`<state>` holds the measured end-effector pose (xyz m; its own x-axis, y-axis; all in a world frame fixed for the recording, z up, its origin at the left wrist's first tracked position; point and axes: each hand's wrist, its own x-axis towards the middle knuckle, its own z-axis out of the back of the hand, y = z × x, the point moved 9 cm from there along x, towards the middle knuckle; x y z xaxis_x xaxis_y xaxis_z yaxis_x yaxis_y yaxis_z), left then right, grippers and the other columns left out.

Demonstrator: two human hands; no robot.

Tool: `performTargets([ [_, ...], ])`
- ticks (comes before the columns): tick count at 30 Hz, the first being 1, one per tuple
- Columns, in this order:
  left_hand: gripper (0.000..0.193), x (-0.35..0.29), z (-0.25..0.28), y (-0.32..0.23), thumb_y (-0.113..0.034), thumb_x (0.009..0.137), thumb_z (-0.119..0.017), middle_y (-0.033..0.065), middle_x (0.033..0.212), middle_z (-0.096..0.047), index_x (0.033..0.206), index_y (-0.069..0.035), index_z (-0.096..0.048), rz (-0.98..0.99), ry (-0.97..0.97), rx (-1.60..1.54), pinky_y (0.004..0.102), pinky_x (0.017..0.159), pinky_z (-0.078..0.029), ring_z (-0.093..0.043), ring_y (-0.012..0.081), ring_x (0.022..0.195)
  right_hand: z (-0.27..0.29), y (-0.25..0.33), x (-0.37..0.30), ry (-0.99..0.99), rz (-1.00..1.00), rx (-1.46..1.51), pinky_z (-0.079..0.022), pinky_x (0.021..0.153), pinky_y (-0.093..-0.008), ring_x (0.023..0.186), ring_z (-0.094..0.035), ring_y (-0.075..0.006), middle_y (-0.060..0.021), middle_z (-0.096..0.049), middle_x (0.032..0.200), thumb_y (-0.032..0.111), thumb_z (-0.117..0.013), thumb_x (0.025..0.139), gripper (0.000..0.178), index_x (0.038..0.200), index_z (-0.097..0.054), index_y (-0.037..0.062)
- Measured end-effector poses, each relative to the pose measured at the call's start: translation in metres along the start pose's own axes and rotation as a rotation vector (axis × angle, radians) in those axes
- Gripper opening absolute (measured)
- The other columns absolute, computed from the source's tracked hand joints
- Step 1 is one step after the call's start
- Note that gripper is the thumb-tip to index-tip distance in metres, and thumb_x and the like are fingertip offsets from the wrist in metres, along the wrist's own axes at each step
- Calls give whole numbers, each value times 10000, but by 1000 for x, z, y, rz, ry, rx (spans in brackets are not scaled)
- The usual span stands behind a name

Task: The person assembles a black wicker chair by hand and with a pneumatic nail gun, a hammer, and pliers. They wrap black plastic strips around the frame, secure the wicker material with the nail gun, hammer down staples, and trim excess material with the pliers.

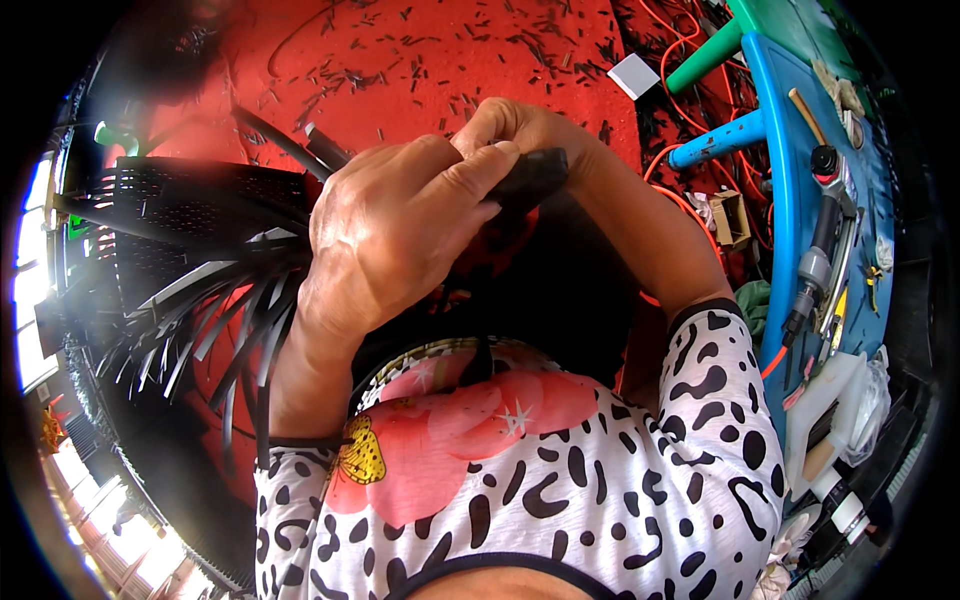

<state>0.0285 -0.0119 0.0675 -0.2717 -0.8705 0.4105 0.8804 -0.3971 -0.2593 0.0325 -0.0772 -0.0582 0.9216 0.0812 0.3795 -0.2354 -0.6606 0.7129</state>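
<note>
Saw first a broad red floor [350, 100], then a white short-sleeved shirt [540, 470] with black blotches and a pink flower print. To the right, noted a blue plastic bench [783, 150], crowded with tools, apparently laid there for easy reach. To the left, saw a black perforated panel [200, 190] and a fan of flat, loose black strips [200, 275] drooping beside the left forearm [315, 380]. Found the left hand [385, 230] wrapped over a thick, dark, blunt-ended piece [540, 178], with its fingers curled tightly round, probably to steady it beside the right hand [515, 125]. Saw the right fingers bent and drawn together just beyond the left thumb; could not tell whether pinching anything, with the tips hidden. Located the held piece mid-view, above the shirt, poking out rightward. On the bench, noted a long grey-and-black power tool [818, 250]. On the floor, noticed a small open brown cardboard box [735, 218], a white square plate [633, 77] and scattered short black offcuts [605, 50]. Could make out no brand, label or writing.
</note>
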Motion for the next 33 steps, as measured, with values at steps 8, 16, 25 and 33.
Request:
performTargets([
  [8,471,0,-1,1,-51,615,-753,84,732,-591,1072,-49,-643,-2,-23,-19,331,515,-452,-576,243,586,-5,6,0,-74,-30,-11,-452,612,-235,676,-561,-90,-19,-631,761,111,-716,731,178,833,-669,-27],
  [16,483,0,-2,-1,-50,605,-753,78,740,-595,1074,-60,-642,-13,-32,12,334,516,-455,-578,241,589,-7,7,-1,-47,-26,-78,-441,628,-232,690,-538,-78,-8,-609,749,136,-710,745,159,793,-653,-5],
  [25,487,2,0,-6,-47,594,-749,75,735,-588,1069,-62,-644,-26,-51,10,336,519,-457,-574,241,589,-7,4,0,-19,21,30,-450,662,-232,735,-560,-86,-11,-628,807,86,-727,748,137,835,-663,1],
  [33,458,1,3,-2,-74,614,-758,77,714,-577,1060,-68,-653,-10,-51,-20,336,516,-450,-568,241,582,-9,10,3,-22,74,27,-464,656,-238,728,-580,-101,-31,-646,805,82,-718,750,135,839,-675,-10],
])
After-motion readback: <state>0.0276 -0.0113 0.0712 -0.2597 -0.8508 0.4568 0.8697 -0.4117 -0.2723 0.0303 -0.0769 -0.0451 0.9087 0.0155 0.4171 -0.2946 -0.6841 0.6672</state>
